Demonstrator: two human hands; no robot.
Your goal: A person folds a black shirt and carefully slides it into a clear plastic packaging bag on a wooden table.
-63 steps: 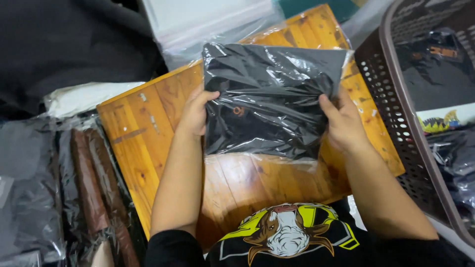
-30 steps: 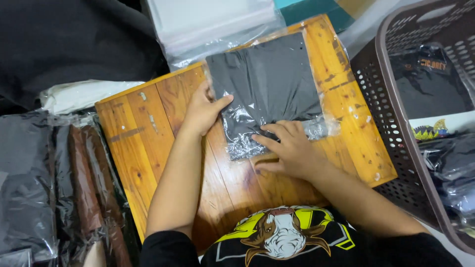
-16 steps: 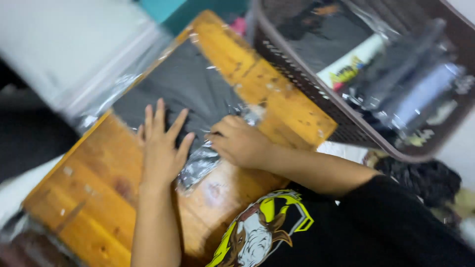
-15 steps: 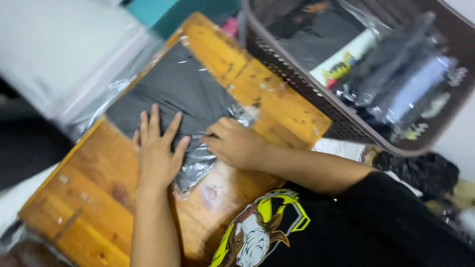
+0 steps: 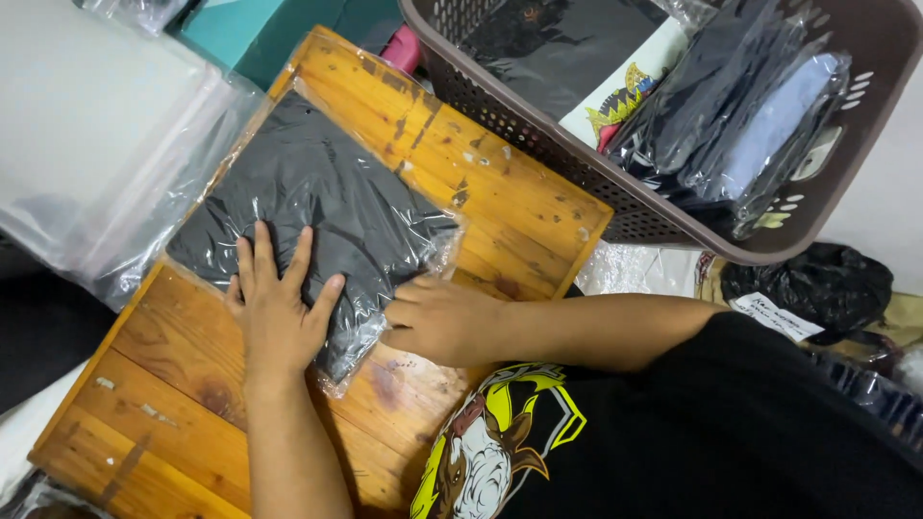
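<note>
The bagged black shirt [image 5: 317,207] lies flat on the wooden board [image 5: 481,183], left of centre. Left hand [image 5: 279,308] presses it, fingers spread; right hand [image 5: 442,322] seemingly pinches the bag's edge. Soft, light, slippery: best gripped at edges.

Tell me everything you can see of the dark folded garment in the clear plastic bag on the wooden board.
The dark folded garment in the clear plastic bag lies flat, set at an angle on the worn wooden board. The cloth looks black or charcoal; the glossy, wrinkled film overhangs its edges. The left hand presses palm down with fingers spread on its near end, and the right hand touches the crumpled film at its near corner.
</note>
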